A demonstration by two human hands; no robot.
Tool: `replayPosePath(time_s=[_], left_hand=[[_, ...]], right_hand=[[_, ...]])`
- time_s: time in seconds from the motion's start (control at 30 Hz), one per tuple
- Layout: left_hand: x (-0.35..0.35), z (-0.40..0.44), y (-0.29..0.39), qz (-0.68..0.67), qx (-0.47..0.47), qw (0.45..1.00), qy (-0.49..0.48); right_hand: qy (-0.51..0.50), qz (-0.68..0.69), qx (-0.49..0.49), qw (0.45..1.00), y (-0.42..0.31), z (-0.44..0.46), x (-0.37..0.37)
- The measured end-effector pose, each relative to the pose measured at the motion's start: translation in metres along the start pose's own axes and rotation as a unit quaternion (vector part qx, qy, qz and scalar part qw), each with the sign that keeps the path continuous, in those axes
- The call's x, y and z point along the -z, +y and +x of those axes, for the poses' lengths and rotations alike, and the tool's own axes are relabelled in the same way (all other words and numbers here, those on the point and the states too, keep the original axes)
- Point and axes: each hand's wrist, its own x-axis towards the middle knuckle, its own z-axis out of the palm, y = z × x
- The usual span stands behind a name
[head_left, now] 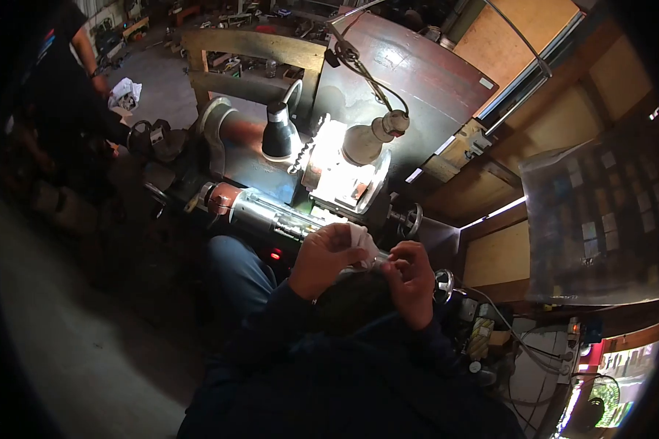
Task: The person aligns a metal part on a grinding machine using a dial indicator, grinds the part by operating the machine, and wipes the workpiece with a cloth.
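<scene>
My left hand (325,257) is closed round a crumpled white cloth or tissue (362,241), held up in front of my chest. Just to its right, my right hand (411,285) has its fingertips pinched together near the cloth's edge. Whatever lies between those fingertips is too small and blurred to name. Beyond both hands stands a metalworking machine with a shiny cylindrical part (255,213) and a brightly lit bed.
A black lamp (277,137) and a pale lamp (367,143) shine on the machine. One handwheel (414,219) sits behind my right hand, another (444,286) beside it. Another person (66,88) stands at left. A plastic-covered panel (600,227) hangs at right.
</scene>
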Motion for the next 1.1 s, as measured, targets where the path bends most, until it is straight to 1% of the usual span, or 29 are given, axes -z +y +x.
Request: replayPosePath(time_s=[0.03,0.13,0.2,0.23,0.33,0.43,0.53,0.57,0.63,0.67,0.7,0.73,0.77,0.8,0.83,0.87,0.93,0.97,1.03,1.07,1.1], left_hand=[[-0.003,-0.001,0.003,0.020,-0.005,1.000,-0.011],[-0.014,-0.006,0.012,0.077,-0.027,0.996,-0.029],[-0.012,-0.008,0.008,0.073,-0.018,0.997,-0.022],[-0.010,-0.008,0.007,0.071,-0.013,0.997,-0.016],[-0.013,-0.014,0.018,0.156,-0.010,0.988,0.004],[-0.016,-0.015,0.023,0.193,-0.013,0.980,0.054],[-0.026,-0.006,0.002,0.092,-0.102,0.987,0.086],[-0.027,-0.005,0.005,0.100,-0.082,0.990,0.058],[-0.044,-0.016,0.013,0.228,-0.134,0.962,0.070],[-0.055,-0.021,0.020,0.289,-0.162,0.940,0.076],[-0.059,-0.023,0.019,0.341,-0.220,0.912,0.059],[-0.063,-0.022,0.020,0.349,-0.227,0.909,0.027],[-0.068,-0.022,0.020,0.356,-0.233,0.905,-0.004],[-0.070,-0.023,0.020,0.363,-0.236,0.901,-0.035],[-0.067,-0.021,0.016,0.407,-0.225,0.883,-0.066],[-0.063,-0.018,0.017,0.447,-0.164,0.870,-0.128],[-0.054,-0.011,0.021,0.512,-0.038,0.822,-0.245],[-0.048,-0.010,0.007,0.510,-0.150,0.824,-0.196],[-0.037,0.008,-0.008,0.342,-0.144,0.912,-0.176],[-0.032,0.014,-0.017,0.251,-0.137,0.944,-0.164],[-0.028,0.020,-0.028,0.171,-0.106,0.976,-0.086]], right_hand=[[-0.010,-0.019,0.033,0.999,-0.004,-0.001,0.000],[-0.064,-0.152,0.013,0.986,-0.023,0.000,0.003],[-0.090,-0.146,-0.004,0.985,-0.021,0.003,0.011],[-0.106,-0.142,-0.012,0.984,-0.020,0.004,0.015],[-0.067,-0.089,-0.077,0.991,-0.009,-0.001,0.022],[-0.024,0.009,-0.104,0.994,0.012,0.005,0.032],[-0.036,0.055,-0.114,0.991,0.008,-0.003,0.031],[-0.030,0.074,-0.100,0.992,0.004,-0.008,0.031],[-0.020,0.111,-0.065,0.992,-0.006,-0.015,0.032],[-0.064,0.024,0.011,0.998,-0.015,-0.013,0.038],[-0.106,-0.065,0.086,0.988,-0.024,-0.012,0.049],[-0.146,-0.153,0.157,0.965,-0.028,-0.011,0.056],[-0.145,-0.155,0.132,0.968,-0.028,-0.013,0.058],[-0.138,-0.169,0.146,0.965,-0.026,-0.012,0.061],[-0.133,-0.183,0.160,0.961,-0.023,-0.011,0.065],[-0.128,-0.197,0.176,0.956,-0.020,-0.009,0.069],[-0.118,-0.209,0.163,0.957,-0.012,-0.008,0.081],[-0.115,-0.215,0.157,0.957,-0.008,-0.006,0.083],[-0.087,-0.223,0.185,0.953,0.001,0.005,0.079],[-0.074,-0.227,0.197,0.951,0.008,0.009,0.076],[-0.071,-0.241,0.185,0.950,0.018,0.012,0.073]])
